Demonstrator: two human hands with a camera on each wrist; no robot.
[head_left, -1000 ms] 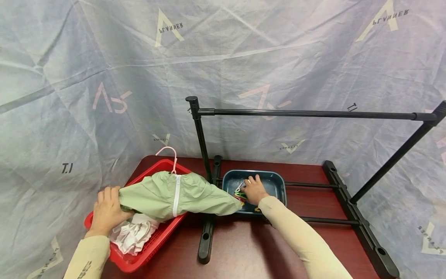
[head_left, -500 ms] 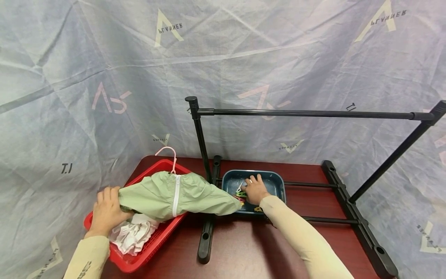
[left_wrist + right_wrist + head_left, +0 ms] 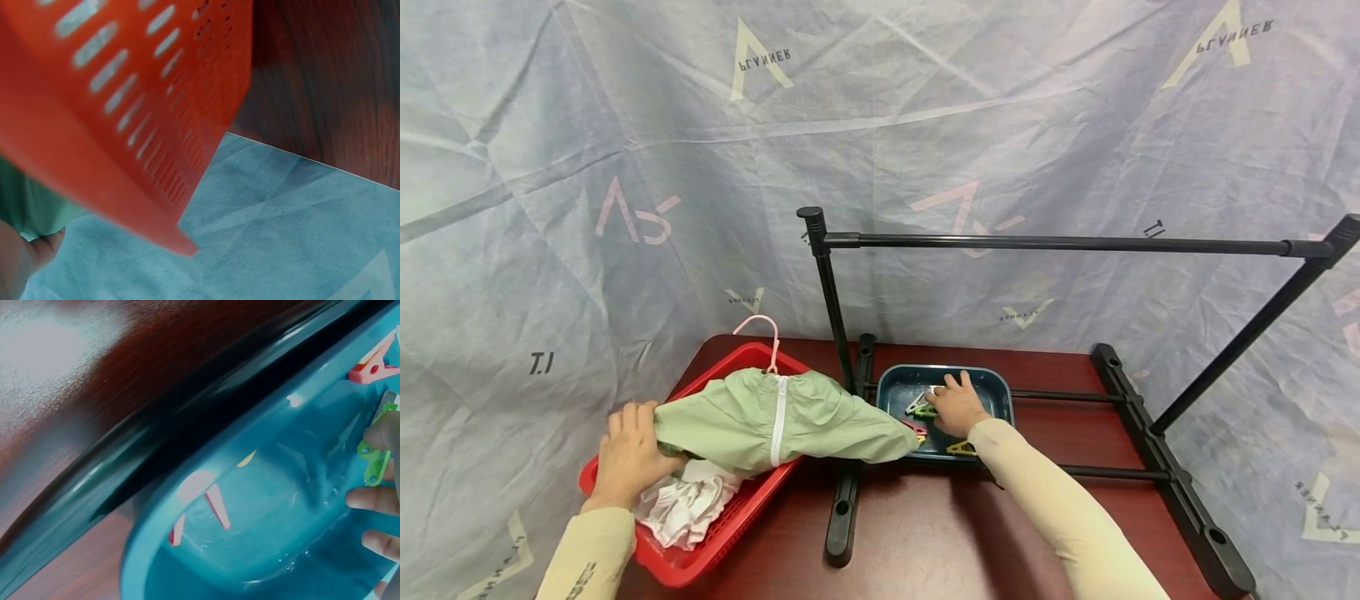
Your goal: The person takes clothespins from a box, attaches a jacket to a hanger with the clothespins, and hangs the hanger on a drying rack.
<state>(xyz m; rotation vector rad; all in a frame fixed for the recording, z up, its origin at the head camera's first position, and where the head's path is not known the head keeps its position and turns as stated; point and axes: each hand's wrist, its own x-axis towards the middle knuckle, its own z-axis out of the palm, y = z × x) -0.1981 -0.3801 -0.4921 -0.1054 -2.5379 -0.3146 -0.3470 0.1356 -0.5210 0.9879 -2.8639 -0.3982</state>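
Observation:
A light green zip jacket (image 3: 722, 417) on a pink hanger (image 3: 775, 342) lies across the red basket (image 3: 752, 508), one end reaching over the edge of the blue tray (image 3: 1000, 400). My left hand (image 3: 628, 454) grips the jacket's left end; the left wrist view shows the thumb (image 3: 47, 250) against the green cloth. Inside the tray, my right hand (image 3: 957, 408) pinches a green clothespin (image 3: 378, 459) between thumb and finger. Other clothespins lie around it: a red one (image 3: 374, 367), a yellow one (image 3: 961, 448) and a pale one (image 3: 917, 402).
White cloth (image 3: 688, 504) is bunched in the basket under the jacket. A black rack stands over the table (image 3: 902, 533), its top bar (image 3: 1060, 243) above and behind the tray. The rack's left foot (image 3: 841, 525) lies between basket and tray. A grey sheet (image 3: 880, 125) hangs behind.
My right hand has shifted slightly right within the tray, and more of the clothespins there show. My left hand and the jacket keep their place.

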